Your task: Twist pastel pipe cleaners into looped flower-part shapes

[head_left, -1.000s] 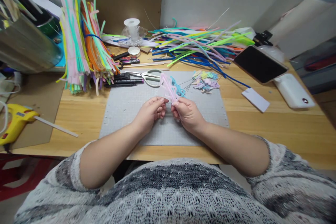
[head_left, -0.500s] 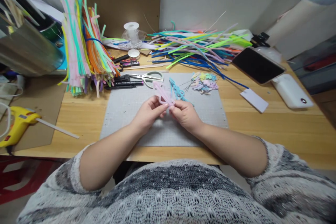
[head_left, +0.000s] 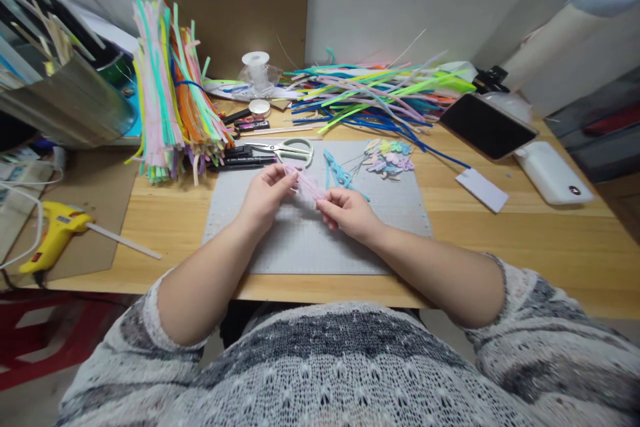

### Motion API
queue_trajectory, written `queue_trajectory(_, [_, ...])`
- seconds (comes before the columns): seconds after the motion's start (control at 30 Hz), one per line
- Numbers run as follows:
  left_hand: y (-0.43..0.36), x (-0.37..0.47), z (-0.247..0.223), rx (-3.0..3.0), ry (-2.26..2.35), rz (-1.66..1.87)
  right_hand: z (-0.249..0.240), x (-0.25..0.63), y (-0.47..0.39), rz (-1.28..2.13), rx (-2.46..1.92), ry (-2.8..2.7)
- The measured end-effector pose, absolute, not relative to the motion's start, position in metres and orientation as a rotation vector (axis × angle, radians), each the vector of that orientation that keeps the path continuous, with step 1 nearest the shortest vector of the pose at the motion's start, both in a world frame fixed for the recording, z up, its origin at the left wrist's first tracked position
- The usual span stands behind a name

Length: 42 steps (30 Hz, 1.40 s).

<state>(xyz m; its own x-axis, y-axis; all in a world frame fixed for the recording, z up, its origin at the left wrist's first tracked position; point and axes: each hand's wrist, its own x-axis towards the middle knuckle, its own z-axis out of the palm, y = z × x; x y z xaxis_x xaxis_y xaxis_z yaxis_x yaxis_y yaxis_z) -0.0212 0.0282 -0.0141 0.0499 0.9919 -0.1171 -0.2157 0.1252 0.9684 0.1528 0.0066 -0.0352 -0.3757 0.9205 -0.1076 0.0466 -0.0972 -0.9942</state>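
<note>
A pink bent pipe-cleaner piece [head_left: 311, 187] is stretched between my two hands above the grey cutting mat [head_left: 320, 247]. My left hand [head_left: 267, 193] pinches its upper left end, and my right hand [head_left: 347, 211] grips its lower right end. Just behind my right hand, a blue twisted pipe-cleaner piece [head_left: 339, 173] lies on the mat. To its right is a pile of small pastel pieces [head_left: 387, 159] with thin wire stems. Green-handled scissors [head_left: 295, 151] rest at the mat's back edge.
Bundled pipe cleaners [head_left: 160, 93] stand at the left, with a yellow glue gun [head_left: 57, 233] nearer. Loose pipe cleaners [head_left: 375, 93] spread along the back. On the right lie a phone [head_left: 487, 125], a white case [head_left: 553, 173] and a white card [head_left: 481, 189]. Black pens [head_left: 245, 161] lie beside the scissors.
My left hand has moved left and slightly up, away from my right hand. The pink piece now spans the wider gap. The view has shifted slightly.
</note>
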Motion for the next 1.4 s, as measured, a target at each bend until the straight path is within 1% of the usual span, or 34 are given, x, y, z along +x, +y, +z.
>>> queue_trajectory(0.13, [0.039,-0.038,-0.011,1.097,1.076,1.115,-0.033,0.153,0.005,1.503,-1.108,-1.575])
queue_trajectory(0.23, [0.043,-0.047,-0.010,1.116,1.056,1.073,-0.028,0.153,0.006,1.623,-1.063,-1.541])
queue_trajectory(0.37, [0.045,-0.049,-0.009,1.047,1.001,1.100,-0.021,0.153,0.009,1.771,-1.002,-1.424])
queue_trajectory(0.5, [0.046,-0.050,-0.008,1.128,0.987,1.110,-0.023,0.154,0.009,1.754,-1.006,-1.443])
queue_trajectory(0.57, [0.046,-0.055,-0.006,1.254,0.998,1.010,-0.025,0.155,0.008,1.727,-1.032,-1.554])
queue_trajectory(0.63, [0.045,-0.062,-0.002,1.419,1.030,0.820,-0.025,0.159,0.007,1.633,-1.069,-1.758])
queue_trajectory(0.73, [0.040,-0.073,0.003,1.641,1.078,0.536,-0.019,0.165,0.007,1.328,-1.111,-2.038])
queue_trajectory(0.83, [0.034,-0.079,0.006,1.724,1.083,0.407,-0.007,0.169,0.009,1.045,-1.081,-2.226])
queue_trajectory(0.9, [0.029,-0.078,0.006,1.753,1.096,0.417,0.003,0.170,0.012,0.913,-1.085,-2.346])
queue_trajectory(1.03, [0.023,-0.071,0.006,1.895,1.179,0.641,0.012,0.163,0.018,0.669,-1.169,-2.549])
queue_trajectory(1.1, [0.020,-0.066,0.007,1.980,1.177,0.698,0.011,0.155,0.021,0.599,-1.189,-2.629])
queue_trajectory(1.17, [0.016,-0.062,0.008,2.076,1.171,0.663,0.008,0.147,0.025,0.622,-1.186,-2.688])
queue_trajectory(1.23, [0.013,-0.060,0.010,2.110,1.187,0.591,0.008,0.139,0.031,0.772,-1.139,-2.730])
queue_trajectory(1.3, [0.010,-0.059,0.012,1.973,1.233,0.537,0.011,0.133,0.041,0.996,-1.067,-2.754])
queue_trajectory(1.4, [0.008,-0.058,0.014,1.557,1.281,0.518,0.020,0.129,0.063,1.341,-0.968,-2.728])
